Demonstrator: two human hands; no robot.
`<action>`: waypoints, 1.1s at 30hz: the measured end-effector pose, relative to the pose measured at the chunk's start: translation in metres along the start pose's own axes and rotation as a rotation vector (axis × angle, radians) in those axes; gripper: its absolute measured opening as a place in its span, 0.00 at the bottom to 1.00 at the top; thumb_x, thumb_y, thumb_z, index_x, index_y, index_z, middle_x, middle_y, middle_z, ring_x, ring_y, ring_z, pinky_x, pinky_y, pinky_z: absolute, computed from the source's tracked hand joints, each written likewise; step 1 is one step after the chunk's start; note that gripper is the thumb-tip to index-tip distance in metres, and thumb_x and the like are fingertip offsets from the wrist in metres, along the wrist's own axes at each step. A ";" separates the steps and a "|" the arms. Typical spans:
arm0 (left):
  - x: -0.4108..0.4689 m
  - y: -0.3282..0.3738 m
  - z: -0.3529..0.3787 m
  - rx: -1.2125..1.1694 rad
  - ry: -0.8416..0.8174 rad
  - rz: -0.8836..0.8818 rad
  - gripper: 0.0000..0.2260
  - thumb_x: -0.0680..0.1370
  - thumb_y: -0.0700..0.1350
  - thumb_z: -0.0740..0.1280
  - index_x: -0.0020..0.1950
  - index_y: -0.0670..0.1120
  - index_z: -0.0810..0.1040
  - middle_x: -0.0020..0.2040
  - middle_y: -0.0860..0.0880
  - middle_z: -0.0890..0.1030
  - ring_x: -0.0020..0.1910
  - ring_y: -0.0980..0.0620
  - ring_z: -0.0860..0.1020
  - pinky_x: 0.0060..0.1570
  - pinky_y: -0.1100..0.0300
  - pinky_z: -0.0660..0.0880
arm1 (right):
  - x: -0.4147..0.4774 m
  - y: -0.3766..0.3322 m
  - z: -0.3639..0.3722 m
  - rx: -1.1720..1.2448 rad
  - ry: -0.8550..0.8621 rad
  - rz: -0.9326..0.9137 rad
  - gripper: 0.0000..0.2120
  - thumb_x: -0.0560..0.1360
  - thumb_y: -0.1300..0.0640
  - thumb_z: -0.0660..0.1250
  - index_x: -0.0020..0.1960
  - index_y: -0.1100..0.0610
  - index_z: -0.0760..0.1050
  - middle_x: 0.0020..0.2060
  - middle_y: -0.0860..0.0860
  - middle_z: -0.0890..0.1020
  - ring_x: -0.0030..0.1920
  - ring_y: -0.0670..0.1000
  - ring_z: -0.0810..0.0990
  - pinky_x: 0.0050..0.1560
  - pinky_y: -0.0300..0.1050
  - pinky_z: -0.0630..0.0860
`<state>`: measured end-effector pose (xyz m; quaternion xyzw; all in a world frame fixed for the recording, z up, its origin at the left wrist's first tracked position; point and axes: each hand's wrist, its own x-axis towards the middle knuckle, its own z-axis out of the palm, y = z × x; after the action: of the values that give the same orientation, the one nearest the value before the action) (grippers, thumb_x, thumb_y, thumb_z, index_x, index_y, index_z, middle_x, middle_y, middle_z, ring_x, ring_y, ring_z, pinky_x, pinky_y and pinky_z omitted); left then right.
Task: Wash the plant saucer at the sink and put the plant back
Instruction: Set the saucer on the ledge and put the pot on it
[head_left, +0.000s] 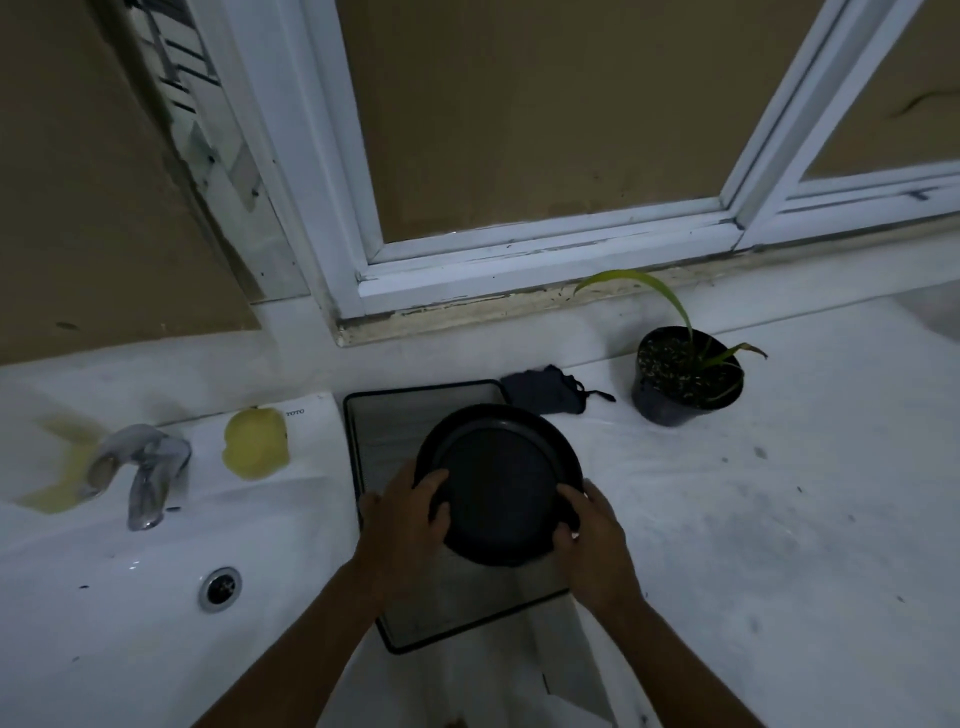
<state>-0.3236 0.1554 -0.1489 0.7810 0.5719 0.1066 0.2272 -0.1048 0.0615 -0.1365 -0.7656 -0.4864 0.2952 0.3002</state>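
The round black plant saucer (501, 483) is held tilted above a dark mesh tray (387, 431). My left hand (410, 512) grips its left rim, fingers curled over the edge. My right hand (592, 538) grips the right rim the same way. The plant (685, 376), a black pot with soil and a few thin green leaves, stands on the white counter at the back right, apart from the saucer. The white sink (156, 597) lies to the left, with its drain (221, 587) and a chrome tap (145, 473).
A yellow sponge (257, 440) sits on the sink's rim beside the tap. A dark cloth (548, 391) lies crumpled between the tray and the pot. The white counter (779, 519) stretches to the right, speckled with dirt. A window frame (519, 265) runs behind.
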 end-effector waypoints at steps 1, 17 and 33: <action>0.001 0.011 0.005 -0.031 -0.005 -0.003 0.20 0.82 0.52 0.60 0.74 0.53 0.68 0.75 0.48 0.64 0.71 0.49 0.66 0.67 0.51 0.52 | 0.001 0.006 -0.012 -0.016 0.014 -0.004 0.23 0.77 0.68 0.63 0.72 0.61 0.69 0.73 0.61 0.65 0.72 0.59 0.66 0.71 0.52 0.66; -0.017 0.205 0.137 -0.223 -0.024 -0.043 0.20 0.79 0.46 0.68 0.70 0.42 0.73 0.76 0.38 0.62 0.73 0.42 0.66 0.72 0.50 0.65 | 0.020 0.172 -0.175 -0.124 -0.062 -0.039 0.21 0.78 0.67 0.64 0.70 0.58 0.71 0.73 0.58 0.65 0.67 0.57 0.73 0.66 0.50 0.73; -0.034 0.240 0.194 -0.151 -0.036 -0.284 0.22 0.81 0.53 0.64 0.74 0.52 0.69 0.80 0.46 0.54 0.77 0.50 0.57 0.69 0.49 0.59 | 0.050 0.233 -0.195 -0.104 -0.229 -0.159 0.20 0.78 0.67 0.63 0.70 0.59 0.71 0.75 0.57 0.60 0.71 0.56 0.68 0.67 0.53 0.73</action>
<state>-0.0490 0.0200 -0.2010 0.6748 0.6628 0.1022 0.3081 0.1898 -0.0067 -0.1927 -0.7003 -0.5914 0.3303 0.2251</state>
